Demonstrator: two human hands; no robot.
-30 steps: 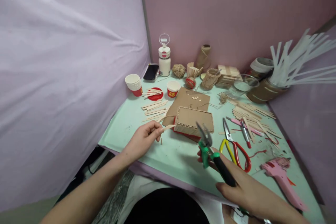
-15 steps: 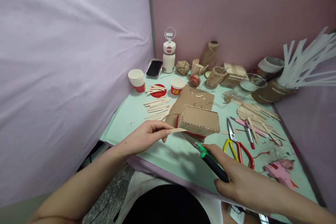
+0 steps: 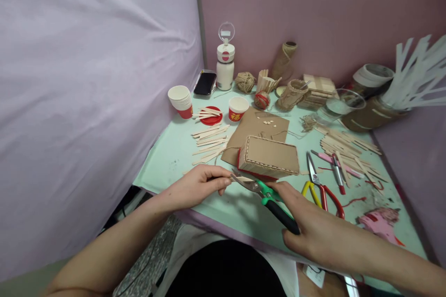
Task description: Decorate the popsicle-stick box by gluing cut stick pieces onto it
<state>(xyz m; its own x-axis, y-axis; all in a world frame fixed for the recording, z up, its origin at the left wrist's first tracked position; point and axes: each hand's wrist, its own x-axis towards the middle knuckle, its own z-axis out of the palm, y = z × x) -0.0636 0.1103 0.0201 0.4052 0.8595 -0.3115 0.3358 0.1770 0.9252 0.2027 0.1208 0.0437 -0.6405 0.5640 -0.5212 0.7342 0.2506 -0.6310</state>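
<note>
Between the thumb and fingers of my left hand (image 3: pixel 205 186) is a short wooden craft stick (image 3: pixel 245 179), its pointed end toward the right. My right hand (image 3: pixel 306 220) is wrapped round green-and-black pruning shears (image 3: pixel 275 206). The shears' blades lie at the stick, close to my left fingertips; whether they are closed on the wood I cannot tell. Just behind the blades sits a cardboard box (image 3: pixel 272 155) with corded edges and a red lower rim. It rests partly on a flat brown cardboard sheet (image 3: pixel 240 134).
Craft sticks (image 3: pixel 211 141) lie left of the box, with more sticks (image 3: pixel 348 153) at the right. Scissors (image 3: pixel 315 176), a marker (image 3: pixel 337 174) and a pink glue gun (image 3: pixel 379 222) lie near my right arm. Paper cups (image 3: pixel 180 97), a bottle (image 3: pixel 225 72) and twine (image 3: pixel 245 82) stand farther back.
The shears have moved up and left, and their blades are now at the stick in my left hand. The view has shifted slightly.
</note>
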